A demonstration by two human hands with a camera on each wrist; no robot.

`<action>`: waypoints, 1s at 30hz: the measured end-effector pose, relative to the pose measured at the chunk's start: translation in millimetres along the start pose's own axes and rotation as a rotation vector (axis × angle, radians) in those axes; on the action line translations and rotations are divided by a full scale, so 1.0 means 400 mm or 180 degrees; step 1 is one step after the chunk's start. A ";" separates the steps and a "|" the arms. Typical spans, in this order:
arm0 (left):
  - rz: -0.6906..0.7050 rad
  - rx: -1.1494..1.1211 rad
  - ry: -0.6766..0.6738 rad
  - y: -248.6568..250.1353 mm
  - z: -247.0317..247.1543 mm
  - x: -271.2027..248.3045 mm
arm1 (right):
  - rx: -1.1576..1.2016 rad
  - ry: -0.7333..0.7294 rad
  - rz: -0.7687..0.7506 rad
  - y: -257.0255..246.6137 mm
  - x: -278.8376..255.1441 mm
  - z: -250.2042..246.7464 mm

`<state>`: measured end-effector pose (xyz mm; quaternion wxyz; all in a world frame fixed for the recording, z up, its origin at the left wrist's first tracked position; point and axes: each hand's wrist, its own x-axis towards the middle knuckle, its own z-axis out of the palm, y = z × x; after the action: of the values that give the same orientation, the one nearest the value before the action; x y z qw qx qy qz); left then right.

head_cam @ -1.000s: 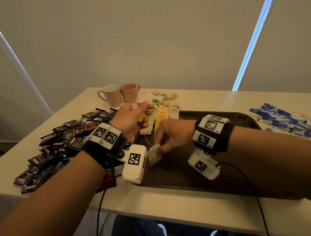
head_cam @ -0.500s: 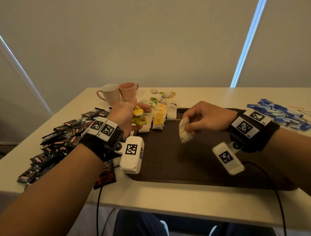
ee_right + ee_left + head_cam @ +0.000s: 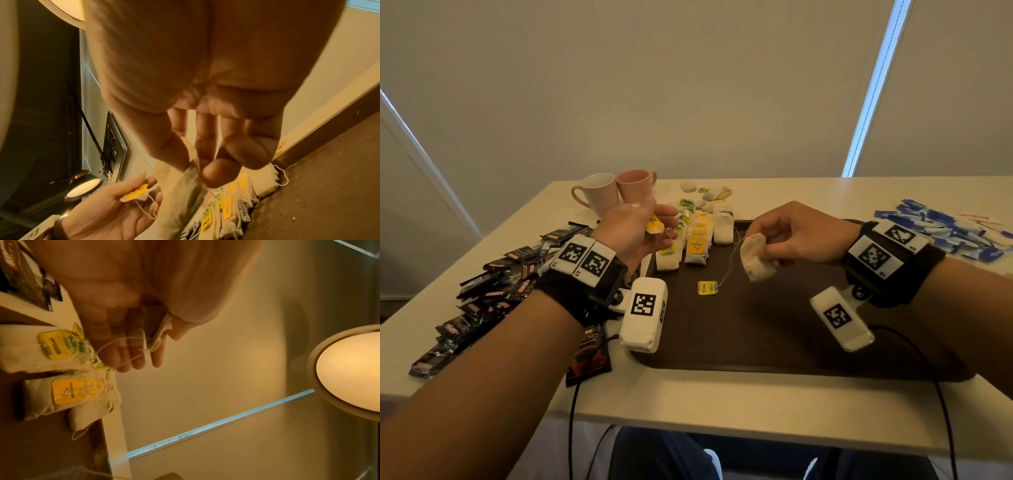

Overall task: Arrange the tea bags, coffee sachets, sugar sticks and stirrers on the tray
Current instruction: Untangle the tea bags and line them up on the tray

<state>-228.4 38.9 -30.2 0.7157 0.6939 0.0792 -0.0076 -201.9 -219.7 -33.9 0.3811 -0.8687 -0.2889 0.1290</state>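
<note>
Above the dark brown tray [image 3: 791,342], right hand [image 3: 794,233] pinches a white paper tea bag [image 3: 755,258]; left hand [image 3: 633,229] pinches a yellow tag [image 3: 654,226]. Dangling string could snag neighbouring bags.

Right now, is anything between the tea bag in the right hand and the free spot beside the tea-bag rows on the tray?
Nothing solid. The right hand pinches the tea bag above bare tray; only its own string and yellow tag trail on the tray below, beside the rows of tea bags.
</note>
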 end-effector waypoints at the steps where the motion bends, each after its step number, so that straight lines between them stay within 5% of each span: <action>1: 0.0066 0.0023 -0.0044 -0.001 -0.001 -0.001 | 0.0011 0.0027 -0.0017 -0.002 -0.001 0.000; 9: 0.0483 0.1126 -0.0773 -0.005 0.038 -0.003 | 0.0150 0.0328 -0.0018 -0.036 0.024 0.012; 17: 0.1032 0.1379 -0.0801 -0.004 0.068 -0.012 | 0.0704 0.1032 -0.0070 -0.052 0.044 0.032; 24: 0.1349 0.1192 -0.0471 0.001 0.088 -0.013 | 0.0382 0.1733 -0.0661 -0.067 0.035 0.069; 30: 0.1481 0.1388 -0.0209 0.003 0.084 -0.002 | 0.0275 0.1591 -0.0829 -0.057 0.024 0.083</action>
<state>-225.7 5.5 -28.3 0.5348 0.8298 -0.1082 0.1170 -218.1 -182.1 -39.7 0.4905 -0.8121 -0.2893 -0.1271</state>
